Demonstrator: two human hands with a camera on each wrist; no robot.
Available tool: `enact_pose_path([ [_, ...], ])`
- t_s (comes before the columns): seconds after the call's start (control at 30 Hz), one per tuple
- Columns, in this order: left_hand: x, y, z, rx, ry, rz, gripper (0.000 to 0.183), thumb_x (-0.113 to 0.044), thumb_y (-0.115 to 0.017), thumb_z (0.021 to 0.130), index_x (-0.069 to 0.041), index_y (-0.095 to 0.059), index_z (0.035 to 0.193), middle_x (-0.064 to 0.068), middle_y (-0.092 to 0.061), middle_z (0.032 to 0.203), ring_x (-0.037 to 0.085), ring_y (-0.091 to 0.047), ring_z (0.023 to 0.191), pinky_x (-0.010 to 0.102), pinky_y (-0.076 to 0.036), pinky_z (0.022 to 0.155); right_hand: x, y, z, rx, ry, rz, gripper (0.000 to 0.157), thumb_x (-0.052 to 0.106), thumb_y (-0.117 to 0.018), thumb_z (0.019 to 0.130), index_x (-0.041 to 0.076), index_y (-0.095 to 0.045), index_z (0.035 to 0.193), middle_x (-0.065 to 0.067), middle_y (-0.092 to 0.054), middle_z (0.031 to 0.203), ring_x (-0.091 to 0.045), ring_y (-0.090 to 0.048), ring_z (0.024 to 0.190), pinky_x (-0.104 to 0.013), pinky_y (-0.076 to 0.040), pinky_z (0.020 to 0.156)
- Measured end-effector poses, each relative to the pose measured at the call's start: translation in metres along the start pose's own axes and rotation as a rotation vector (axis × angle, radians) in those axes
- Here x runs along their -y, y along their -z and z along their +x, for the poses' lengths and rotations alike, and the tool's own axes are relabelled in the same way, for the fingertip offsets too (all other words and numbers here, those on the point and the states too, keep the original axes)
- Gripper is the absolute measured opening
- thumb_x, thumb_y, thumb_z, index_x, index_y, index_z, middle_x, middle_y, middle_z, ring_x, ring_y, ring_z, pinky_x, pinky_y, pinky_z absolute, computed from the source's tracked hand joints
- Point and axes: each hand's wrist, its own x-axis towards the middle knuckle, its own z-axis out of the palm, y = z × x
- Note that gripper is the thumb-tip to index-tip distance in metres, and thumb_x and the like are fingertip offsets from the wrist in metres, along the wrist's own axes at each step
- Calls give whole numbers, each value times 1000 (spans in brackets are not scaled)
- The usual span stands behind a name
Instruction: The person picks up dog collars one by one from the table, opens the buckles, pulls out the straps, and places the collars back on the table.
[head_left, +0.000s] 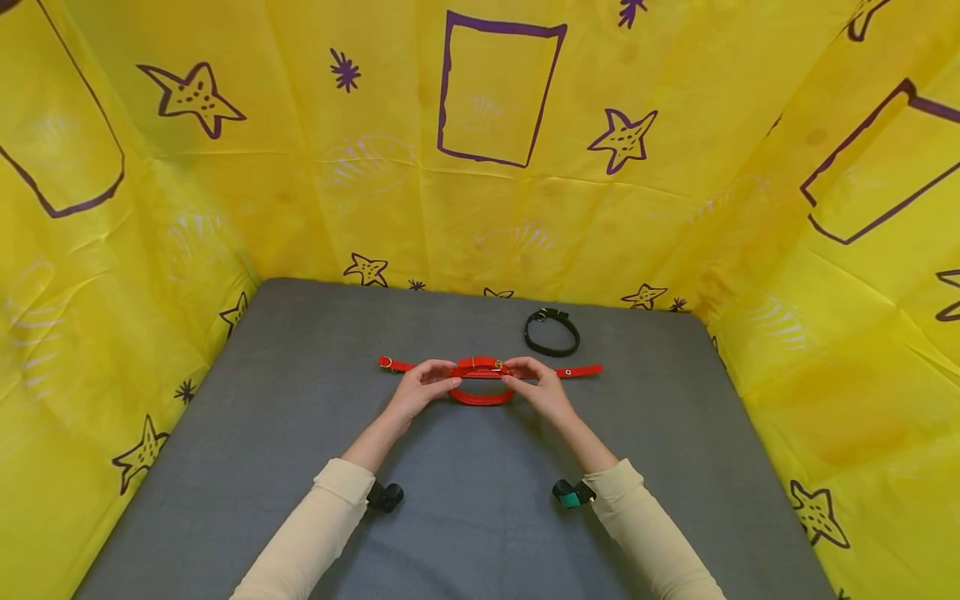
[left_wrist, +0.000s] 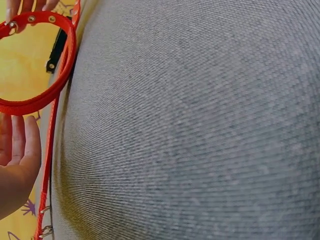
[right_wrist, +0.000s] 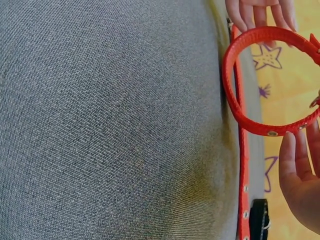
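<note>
grey bench [head_left: 262, 433] | flat red collar [head_left: 581, 371] mid-bench, long axis left-right | looped red collar [head_left: 480, 381] over its middle, loop on edge | left hand [head_left: 420, 387] pinches loop's left side | right hand [head_left: 542, 385] pinches right | black collar [head_left: 552, 332] behind

2 red collars [head_left: 481, 392] & [head_left: 577, 371], 1 black collar [head_left: 552, 332], 2 hands [head_left: 420, 390] & [head_left: 542, 388].

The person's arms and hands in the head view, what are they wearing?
Both arms wear long cream sleeves reaching the wrists. The left hand and right hand are bare, without gloves. A small black device sits under the left wrist, and a black and teal device under the right wrist.
</note>
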Motion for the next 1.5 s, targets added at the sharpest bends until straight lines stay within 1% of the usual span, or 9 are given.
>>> enact_pose_path([
  [0.07, -1, 0, 1, 0, -9, 33, 38, -10, -73, 88, 2, -62, 122, 13, -64, 115, 22, -61, 101, 33, -51, 88, 10, 1, -4, 3, 10, -7, 25, 8, -71, 89, -2, -66, 112, -16, -66, 105, -21, -59, 95, -34, -48, 85],
  [0.17, 11, 2, 10, -6, -33, 78, 40, -16, -75, 87, -2, -63, 123, 13, -64, 118, 26, -59, 107, 26, -49, 84, 0, 0, 0, -4, 9, 2, 25, 9, -72, 89, -1, -67, 112, -13, -67, 104, -20, -59, 96, -33, -48, 85],
  [0.3, 27, 4, 22, -15, -51, 126, 42, -23, -78, 85, -7, -65, 122, 9, -64, 119, 24, -59, 109, 29, -49, 86, -22, -2, 6, -24, 5, 19, 26, 13, -74, 88, 4, -68, 111, -9, -68, 104, -20, -60, 96, -31, -48, 84],
  [0.57, 26, 2, 26, -8, -70, 173, 42, -27, -78, 85, -10, -66, 122, 7, -65, 119, 24, -58, 108, 34, -49, 87, -21, -3, 5, -32, 15, 14, 22, 13, -74, 87, 7, -69, 108, -5, -68, 101, -20, -61, 96, -32, -49, 82],
  [0.9, 26, 1, 25, -4, -51, 158, 41, -24, -77, 86, -9, -66, 122, 8, -65, 118, 23, -59, 107, 29, -49, 85, -16, -2, 5, -16, -10, 18, 26, 13, -74, 88, 5, -68, 112, -10, -67, 106, -23, -60, 99, -32, -49, 82],
  [1.17, 24, -2, 23, 0, -70, 157, 42, -19, -76, 86, -4, -64, 124, 11, -65, 117, 27, -59, 107, 32, -48, 87, 24, 0, -7, 23, 3, 18, 31, 8, -72, 89, -3, -64, 116, -19, -66, 109, -27, -61, 99, -26, -51, 76],
  [1.27, 24, -3, 23, 2, -68, 165, 41, -21, -76, 86, -5, -65, 123, 9, -66, 116, 26, -59, 106, 32, -48, 86, 28, -1, -8, 22, 8, 9, 30, 7, -72, 88, -4, -64, 116, -20, -66, 108, -28, -61, 98, -26, -51, 75],
  [1.33, 23, -3, 22, -1, -64, 169, 41, -22, -77, 85, -8, -66, 122, 8, -66, 116, 25, -58, 106, 32, -48, 86, 28, -2, -8, 16, 18, 4, 29, 7, -72, 88, -4, -65, 114, -19, -66, 107, -28, -62, 97, -27, -50, 74],
  [1.5, 22, -3, 20, -5, -90, 195, 37, -25, -79, 84, -12, -69, 117, 4, -66, 115, 24, -58, 105, 36, -48, 87, 5, -5, 0, 6, 18, 18, 28, 10, -74, 87, 0, -67, 113, -16, -67, 105, -28, -62, 95, -27, -50, 72],
])
